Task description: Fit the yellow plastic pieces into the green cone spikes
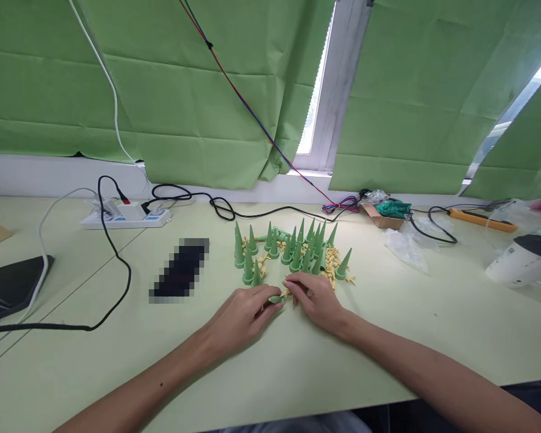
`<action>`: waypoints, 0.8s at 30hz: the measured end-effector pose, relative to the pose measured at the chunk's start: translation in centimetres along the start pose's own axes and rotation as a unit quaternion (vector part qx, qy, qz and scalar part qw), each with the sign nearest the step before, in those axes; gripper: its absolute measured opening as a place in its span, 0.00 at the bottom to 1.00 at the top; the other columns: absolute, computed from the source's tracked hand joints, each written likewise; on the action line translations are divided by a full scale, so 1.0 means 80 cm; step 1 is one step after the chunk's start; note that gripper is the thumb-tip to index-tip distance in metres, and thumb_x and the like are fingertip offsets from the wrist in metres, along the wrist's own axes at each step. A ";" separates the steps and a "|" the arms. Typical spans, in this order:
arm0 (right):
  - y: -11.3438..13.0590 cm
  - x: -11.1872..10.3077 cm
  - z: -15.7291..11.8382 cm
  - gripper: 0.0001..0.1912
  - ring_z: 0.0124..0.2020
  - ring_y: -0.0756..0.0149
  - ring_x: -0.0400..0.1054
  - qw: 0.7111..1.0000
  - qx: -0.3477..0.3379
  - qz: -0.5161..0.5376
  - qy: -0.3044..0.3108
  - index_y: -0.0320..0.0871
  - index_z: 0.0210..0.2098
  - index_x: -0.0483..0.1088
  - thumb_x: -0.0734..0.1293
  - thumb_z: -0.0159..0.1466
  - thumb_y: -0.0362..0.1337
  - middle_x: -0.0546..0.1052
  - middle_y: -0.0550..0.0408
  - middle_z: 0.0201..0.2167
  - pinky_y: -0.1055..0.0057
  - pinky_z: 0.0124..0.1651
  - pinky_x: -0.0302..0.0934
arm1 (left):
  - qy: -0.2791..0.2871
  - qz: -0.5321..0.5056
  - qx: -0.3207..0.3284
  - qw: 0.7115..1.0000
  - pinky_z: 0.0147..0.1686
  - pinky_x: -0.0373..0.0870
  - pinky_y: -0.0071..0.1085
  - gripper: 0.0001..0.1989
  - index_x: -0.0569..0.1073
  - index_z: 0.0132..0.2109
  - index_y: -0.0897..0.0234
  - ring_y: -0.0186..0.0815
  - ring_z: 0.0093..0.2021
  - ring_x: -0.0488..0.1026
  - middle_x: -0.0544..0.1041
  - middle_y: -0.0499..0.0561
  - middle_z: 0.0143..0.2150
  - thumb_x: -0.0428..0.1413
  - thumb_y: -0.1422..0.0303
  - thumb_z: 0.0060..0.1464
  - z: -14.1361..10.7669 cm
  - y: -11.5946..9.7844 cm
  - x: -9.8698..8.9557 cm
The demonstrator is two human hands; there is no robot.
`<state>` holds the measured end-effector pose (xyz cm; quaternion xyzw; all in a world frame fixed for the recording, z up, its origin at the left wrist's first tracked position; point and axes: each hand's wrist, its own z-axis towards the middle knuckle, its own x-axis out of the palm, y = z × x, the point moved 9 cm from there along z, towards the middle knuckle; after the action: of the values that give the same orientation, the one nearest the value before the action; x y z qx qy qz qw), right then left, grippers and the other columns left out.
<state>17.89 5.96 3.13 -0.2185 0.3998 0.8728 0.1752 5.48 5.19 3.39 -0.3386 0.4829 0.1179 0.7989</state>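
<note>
Head view, left to right: what is around me?

At left, a power strip (157, 219) lies at the back of your surface (388, 361); a pixelated dark patch (180, 270) is nearer you. Then comes your left hand (247, 310), its fingertips clamped on a green part (275, 299) that lies on its side.

And between my hands?

A narrow gap. They stand just apart, with the green part and a small yellow piece (285, 293) meeting there. Your right hand (318, 297) pinches the yellow piece. I can't tell whether the two parts are joined.

How do I do this well?

I'd judge you are fitting one to the other. Let your left hand be the steady one and your right do the fine aiming. Line the ends up first, then press straight; a sideways push could bend the thin piece.

Anything to mind?

Standing cones (296, 258) crowd just behind your hands, with yellow bits (331, 270) strewn among them, mostly toward the right. Lift your knuckles clear when you reach in, or you may topple one.
</note>
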 end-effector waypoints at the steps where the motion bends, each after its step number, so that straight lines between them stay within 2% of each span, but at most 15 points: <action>1: -0.002 0.001 0.000 0.15 0.21 0.70 0.66 1.000 0.007 -0.001 0.006 0.44 0.34 0.72 0.59 0.73 0.41 0.73 0.58 0.21 0.74 0.29 0.60 | 0.003 0.003 0.001 1.000 0.34 0.67 0.29 0.10 0.73 0.48 0.62 0.36 0.35 0.76 0.78 0.50 0.39 0.47 0.66 0.68 0.000 -0.001 0.001; 7: -0.009 0.009 -0.002 0.14 0.20 0.70 0.63 0.999 0.029 0.004 0.032 0.44 0.35 0.71 0.58 0.73 0.40 0.70 0.61 0.19 0.74 0.29 0.58 | 0.012 0.025 0.013 1.000 0.31 0.63 0.30 0.09 0.71 0.48 0.62 0.35 0.31 0.73 0.77 0.48 0.36 0.48 0.66 0.68 -0.002 -0.004 0.004; 12: -0.004 0.009 0.000 0.15 0.22 0.70 0.62 0.999 0.022 0.007 0.039 0.44 0.33 0.69 0.57 0.73 0.39 0.69 0.60 0.20 0.73 0.30 0.56 | 0.005 0.019 0.016 1.000 0.30 0.62 0.28 0.09 0.72 0.47 0.62 0.34 0.30 0.72 0.76 0.48 0.35 0.48 0.67 0.68 -0.001 -0.006 0.002; 15: 0.001 0.006 0.001 0.16 0.23 0.69 0.62 0.999 0.019 -0.001 0.039 0.44 0.32 0.68 0.56 0.74 0.39 0.69 0.59 0.21 0.72 0.31 0.56 | -0.014 0.015 0.012 1.000 0.28 0.62 0.28 0.10 0.73 0.47 0.63 0.33 0.28 0.71 0.77 0.48 0.34 0.48 0.67 0.67 0.000 -0.004 -0.003; 21: 0.001 0.004 0.002 0.13 0.27 0.68 0.64 0.999 0.023 -0.011 0.033 0.43 0.37 0.70 0.58 0.73 0.40 0.73 0.56 0.27 0.72 0.32 0.57 | -0.060 0.010 0.001 0.998 0.28 0.63 0.28 0.08 0.73 0.47 0.62 0.31 0.25 0.69 0.78 0.48 0.35 0.51 0.67 0.66 -0.002 0.003 -0.011; 24: 0.000 0.006 0.001 0.12 0.26 0.68 0.63 0.999 0.023 -0.014 0.034 0.43 0.36 0.69 0.59 0.72 0.40 0.72 0.57 0.26 0.73 0.31 0.56 | -0.067 0.005 0.006 0.998 0.28 0.63 0.27 0.08 0.73 0.47 0.62 0.31 0.25 0.69 0.78 0.48 0.35 0.51 0.68 0.66 -0.002 0.002 -0.012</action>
<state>17.49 6.11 2.96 -0.2496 0.4225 0.8528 0.1786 4.82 5.35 4.11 -0.3229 0.4311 0.1419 0.8305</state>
